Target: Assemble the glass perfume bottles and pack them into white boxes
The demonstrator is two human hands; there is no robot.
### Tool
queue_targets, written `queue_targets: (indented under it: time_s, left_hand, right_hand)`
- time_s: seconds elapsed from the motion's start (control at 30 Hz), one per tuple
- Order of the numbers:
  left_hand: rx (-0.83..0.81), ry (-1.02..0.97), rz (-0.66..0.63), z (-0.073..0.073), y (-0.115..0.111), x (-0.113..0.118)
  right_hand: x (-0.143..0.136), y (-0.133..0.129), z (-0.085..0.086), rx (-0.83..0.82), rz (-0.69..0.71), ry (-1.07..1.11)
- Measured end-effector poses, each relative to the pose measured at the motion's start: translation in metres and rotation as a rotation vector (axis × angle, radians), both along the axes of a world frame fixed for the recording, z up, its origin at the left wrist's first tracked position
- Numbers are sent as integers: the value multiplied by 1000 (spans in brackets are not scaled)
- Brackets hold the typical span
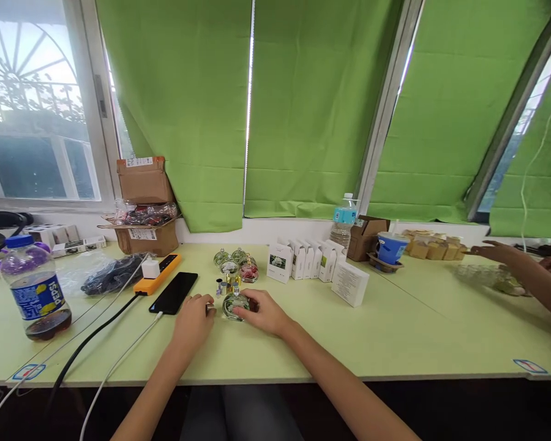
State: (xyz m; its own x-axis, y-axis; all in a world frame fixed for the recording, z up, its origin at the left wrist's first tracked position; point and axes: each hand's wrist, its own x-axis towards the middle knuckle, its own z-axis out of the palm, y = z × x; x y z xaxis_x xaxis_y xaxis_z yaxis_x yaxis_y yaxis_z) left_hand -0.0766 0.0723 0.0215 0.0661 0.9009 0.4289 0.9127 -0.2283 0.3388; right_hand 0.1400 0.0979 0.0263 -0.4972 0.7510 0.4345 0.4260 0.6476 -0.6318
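My right hand (265, 312) grips a round clear glass perfume bottle (234, 305) by its right side, and the bottle stands upright on the table. To its left, my left hand (195, 320) is closed with its fingertips around a small dark cap-like piece (210, 308), mostly hidden by the fingers. Just behind the held bottle are several small shiny caps (219, 286), gold, silver and dark. Farther back sit several round green-tinted perfume bottles (229, 266) and a red one (248, 269).
White cartons (280, 262) stand in a row behind my right hand, with another carton (349, 283) nearer. A phone (173, 293), orange power strip (157, 275) and Pepsi bottle (39, 294) are on the left. At the right, another person's hand (498, 252) reaches over plastic-wrapped items.
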Motion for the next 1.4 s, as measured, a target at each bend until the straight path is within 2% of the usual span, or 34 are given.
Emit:
queue_targets:
  time_s: [0.1,0.17,0.4,0.5,0.67,0.8,1.0,1.4]
  left_hand:
    - [11,-57,-41,2,2,-3]
    - [36,-181,-88,6,1,-3]
    - [99,-871,-333,32,-11,8]
    - [81,-1055,-363,33,-16,19]
    - [110,-1261,-443,26,-19,36]
    - [172,-1272,-452,23,-20,41]
    - [130,-1242,-484,21,-19,41]
    - [135,-1099,-398,18,-16,42]
  right_hand:
    - [0,0,-1,7,-2,3]
    - [0,0,-1,3,4,3]
    - [-2,-3,1,-12,25,12]
    - [-4,-6,2,-10,50,25]
    - [-7,-8,2,2,55,24]
    - [-9,-9,2,-26,94,23]
    - [-12,-10,0,-28,109,11]
    - [-12,-8,-2,-17,113,0]
